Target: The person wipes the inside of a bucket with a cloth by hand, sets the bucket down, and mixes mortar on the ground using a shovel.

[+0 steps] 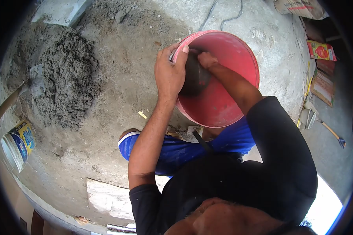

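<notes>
One red bucket (239, 66), on the concrete floor (113, 98) in front of the person, mouth facing the camera, close beside the blue legwear (180, 152). One left hand (170, 71), closed over the bucket's rim at its forward left side, thumb inward, fingers over the outside. One right hand (206, 60), deep inside the bucket, fingers bent; whether it has hold of anything cannot be told. One dark mass (194, 80) within, next to the right hand, too shadowed to identify, possibly wet mix or liquid. Step in hand, as judged: working inside the bucket with the right hand while the left steadies it. Next move, as judged, calls for a firm rim grip and clearance for the right forearm past the near wall. To the left, apart: one heap of wet mortar (68, 78), with a shovel blade (36, 80) against it; one white pail (17, 147) with yellow-and-blue label. To the right: one cement sack (302, 8); one red-and-yellow bag (321, 51); one long-handled tool (329, 129). Forward: one dark cable (233, 17). Obstructions: the left forearm lies between heap and bucket; the left hand covers part of the rim.
</notes>
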`<state>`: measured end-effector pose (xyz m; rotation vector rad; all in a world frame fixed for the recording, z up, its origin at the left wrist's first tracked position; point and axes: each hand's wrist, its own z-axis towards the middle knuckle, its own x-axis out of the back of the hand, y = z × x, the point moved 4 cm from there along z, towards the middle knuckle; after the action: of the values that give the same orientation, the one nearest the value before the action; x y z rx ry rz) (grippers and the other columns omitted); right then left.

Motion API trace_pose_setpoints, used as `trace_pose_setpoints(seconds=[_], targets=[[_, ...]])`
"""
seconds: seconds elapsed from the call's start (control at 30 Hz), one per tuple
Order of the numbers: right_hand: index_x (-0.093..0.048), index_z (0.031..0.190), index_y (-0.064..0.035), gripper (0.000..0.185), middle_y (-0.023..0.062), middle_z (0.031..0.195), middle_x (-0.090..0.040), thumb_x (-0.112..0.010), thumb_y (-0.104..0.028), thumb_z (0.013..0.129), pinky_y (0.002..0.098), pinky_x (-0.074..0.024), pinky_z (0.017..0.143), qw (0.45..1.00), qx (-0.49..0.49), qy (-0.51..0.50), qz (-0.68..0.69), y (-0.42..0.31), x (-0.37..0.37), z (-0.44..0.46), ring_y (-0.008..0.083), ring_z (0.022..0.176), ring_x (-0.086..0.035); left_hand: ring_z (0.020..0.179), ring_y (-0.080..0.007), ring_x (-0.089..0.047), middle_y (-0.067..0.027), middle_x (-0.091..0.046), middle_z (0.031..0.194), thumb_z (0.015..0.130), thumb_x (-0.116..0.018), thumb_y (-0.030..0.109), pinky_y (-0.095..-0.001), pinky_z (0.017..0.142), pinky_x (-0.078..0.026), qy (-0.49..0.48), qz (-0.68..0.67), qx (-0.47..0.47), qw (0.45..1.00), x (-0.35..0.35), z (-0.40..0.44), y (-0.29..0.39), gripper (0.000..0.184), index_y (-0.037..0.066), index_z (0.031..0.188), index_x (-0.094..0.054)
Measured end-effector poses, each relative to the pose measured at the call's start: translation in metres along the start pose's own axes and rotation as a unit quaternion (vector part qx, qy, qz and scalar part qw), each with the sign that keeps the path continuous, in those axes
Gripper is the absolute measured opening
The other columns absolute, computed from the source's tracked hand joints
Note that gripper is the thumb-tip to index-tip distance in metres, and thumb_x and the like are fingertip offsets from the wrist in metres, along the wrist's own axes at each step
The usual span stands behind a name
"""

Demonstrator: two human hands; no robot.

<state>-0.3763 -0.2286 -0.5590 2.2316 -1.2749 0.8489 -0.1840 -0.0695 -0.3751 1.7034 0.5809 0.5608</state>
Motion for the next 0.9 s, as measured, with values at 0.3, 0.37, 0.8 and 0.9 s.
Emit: trace_pose_setpoints(seconds=[0.3, 0.37, 0.8, 0.9], targets=[[-0.074, 0.1, -0.0066, 0.024, 0.0191, 0.112, -0.07, -0.054, -0.012, 0.088, 0.0462, -0.0541, 0.092, 0.961, 0.184, -0.088, -0.188, 0.002, -0.064, -0.031, 0.0363, 0.107, -0.067, 0.101, -0.0321, -0.065, -0.0199, -0.066, 0.108, 0.092, -0.068, 0.033, -0.0383, 0.09, -0.049, -0.008, -0.022, 0.015, 1.0, -0.004, 0.0, -0.002, 0.041, -0.003, 0.113, -0.068], [-0.074, 0.1, -0.0067, 0.024, 0.0191, 0.114, -0.069, -0.054, -0.013, 0.088, 0.0468, -0.054, 0.092, 0.978, 0.164, -0.037, -0.125, 0.001, -0.031, -0.019, 0.0358, 0.108, -0.067, 0.102, -0.0322, -0.065, -0.02, -0.066, 0.109, 0.092, -0.068, 0.033, -0.0383, 0.09, -0.049, -0.002, -0.023, 0.009, 1.0, -0.003, 0.003, -0.005, 0.042, -0.003, 0.112, -0.068], [-0.073, 0.106, -0.0052, 0.028, 0.017, 0.107, -0.071, -0.052, -0.014, 0.089, 0.0469, -0.0547, 0.092, 0.915, 0.281, -0.14, -0.254, -0.013, -0.087, -0.046, 0.0356, 0.103, -0.068, 0.098, -0.0244, -0.064, -0.0166, -0.067, 0.107, 0.095, -0.066, 0.034, -0.0337, 0.087, -0.05, -0.019, -0.003, 0.005, 1.0, -0.004, 0.001, -0.006, 0.043, -0.004, 0.116, -0.066], [-0.072, 0.105, -0.0055, 0.027, 0.0187, 0.106, -0.071, -0.054, -0.015, 0.088, 0.0453, -0.0546, 0.092, 0.953, 0.254, -0.057, -0.157, -0.005, -0.056, -0.01, 0.0356, 0.103, -0.068, 0.098, -0.0245, -0.064, -0.0167, -0.067, 0.107, 0.095, -0.066, 0.034, -0.0338, 0.087, -0.05, -0.004, -0.011, -0.008, 1.0, -0.003, 0.007, -0.005, 0.043, -0.004, 0.116, -0.066]])
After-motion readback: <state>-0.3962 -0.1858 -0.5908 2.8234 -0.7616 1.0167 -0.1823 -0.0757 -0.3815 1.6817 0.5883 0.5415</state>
